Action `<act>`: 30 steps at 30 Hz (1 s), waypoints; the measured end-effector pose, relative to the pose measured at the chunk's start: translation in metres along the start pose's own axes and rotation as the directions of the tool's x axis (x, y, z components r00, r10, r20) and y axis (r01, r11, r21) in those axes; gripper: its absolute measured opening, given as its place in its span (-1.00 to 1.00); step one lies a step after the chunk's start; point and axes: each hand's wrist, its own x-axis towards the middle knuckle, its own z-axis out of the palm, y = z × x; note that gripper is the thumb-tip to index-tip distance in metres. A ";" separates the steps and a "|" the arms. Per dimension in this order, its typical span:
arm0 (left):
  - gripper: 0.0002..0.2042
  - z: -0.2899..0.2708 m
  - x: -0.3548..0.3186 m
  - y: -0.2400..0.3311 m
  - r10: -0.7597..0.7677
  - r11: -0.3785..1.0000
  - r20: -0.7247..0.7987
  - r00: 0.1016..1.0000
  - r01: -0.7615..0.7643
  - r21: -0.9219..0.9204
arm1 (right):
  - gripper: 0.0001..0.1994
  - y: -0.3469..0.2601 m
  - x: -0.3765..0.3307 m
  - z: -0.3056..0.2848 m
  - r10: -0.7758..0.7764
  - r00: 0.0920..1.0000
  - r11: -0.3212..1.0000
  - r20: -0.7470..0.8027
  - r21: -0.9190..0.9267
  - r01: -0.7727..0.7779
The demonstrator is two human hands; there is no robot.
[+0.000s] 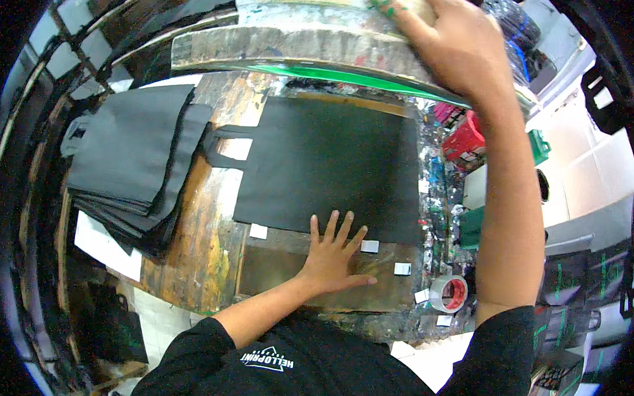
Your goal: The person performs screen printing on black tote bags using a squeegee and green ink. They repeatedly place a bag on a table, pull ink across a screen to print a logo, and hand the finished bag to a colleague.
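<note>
A black fabric tote bag lies flat on the worktable with its handles pointing left. My left hand rests palm down with fingers spread, its fingertips on the bag's near edge and the palm over the brown board beneath. At the far side, my right hand grips a raised, paint-stained screen-printing frame; green paint marks its thumb. A bright green strip shows along the frame's underside. Small white tabs sit by the bag's near edge.
A stack of black bags sits on the table's left. At the right edge is a roll of clear tape; farther off stand a red bucket and a green container. More black bags lie at far right.
</note>
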 end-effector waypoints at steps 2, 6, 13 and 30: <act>0.14 -0.003 -0.001 0.004 -0.010 1.000 0.017 1.000 0.010 0.007 | -0.30 0.004 -0.003 0.001 -0.073 0.993 0.997 -0.088 -0.012 0.072; 0.14 -0.023 -0.006 -0.006 -0.069 0.997 0.017 0.997 0.070 -0.045 | -0.30 0.017 -0.012 0.030 -0.159 0.927 0.983 -0.339 -0.137 0.118; -0.03 -0.132 -0.017 -0.093 -0.522 0.490 -0.328 0.787 -0.038 -0.871 | -0.41 0.004 -0.056 0.041 -0.173 0.912 0.976 -0.371 -0.192 0.107; 0.03 -0.032 -0.115 -0.142 -0.506 0.860 -0.556 0.659 0.337 -0.384 | -0.17 -0.048 -0.237 0.156 -0.040 0.987 0.965 0.155 -0.250 0.078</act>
